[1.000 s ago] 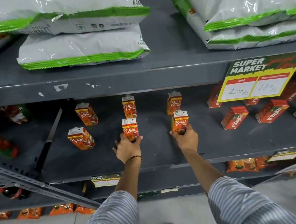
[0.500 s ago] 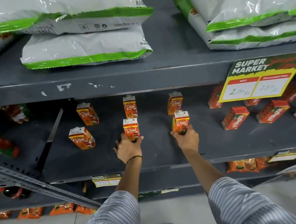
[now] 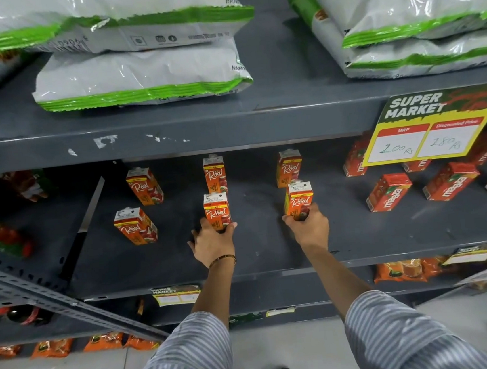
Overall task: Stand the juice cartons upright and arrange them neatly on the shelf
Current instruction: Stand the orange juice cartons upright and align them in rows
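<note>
On the middle shelf (image 3: 362,241), a dark grey metal deck, six orange juice cartons are seen standing in two rows of three, long axes vertical. The front-middle carton (image 3: 217,211) is clasped low down by the left hand (image 3: 212,241), thumb on one side and fingers curled round the other. The front-right carton (image 3: 298,201) is gripped the same way at its base by the right hand (image 3: 308,227). Each held carton rises at twelve o'clock from its hand, directly in front of a back-row carton. The front-left carton (image 3: 135,225) is left untouched at nine o'clock, nearer the left hand, and looks slightly turned, as does the back-left carton (image 3: 144,186); squaring these is judged the remaining work. Red cartons (image 3: 388,191) lie toppled at three o'clock beneath a price sign (image 3: 428,128). Bare shelf space lies between the cartons. Large snack bags (image 3: 140,75) are stacked on the shelf above.
</note>
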